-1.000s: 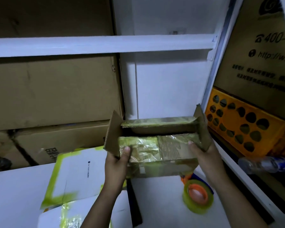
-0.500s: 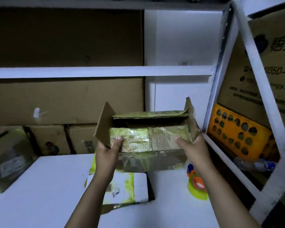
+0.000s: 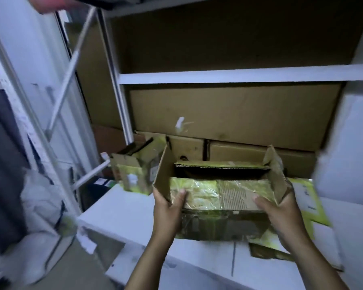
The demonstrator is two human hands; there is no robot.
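Held aloft, partly hidden

The taped cardboard box [image 3: 224,197] is gripped above the white table [image 3: 134,218] by left hand [image 3: 167,210] and right hand [image 3: 281,214] — thumbs pressed on its near flap, fingers hidden behind; its inside is lost in shadow

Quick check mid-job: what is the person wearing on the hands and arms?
Nothing that shows. The left hand and right hand are bare, without gloves. Both forearms are bare down to the picture's lower edge, with no sleeves, watch or bands. No rings show on the parts in view.
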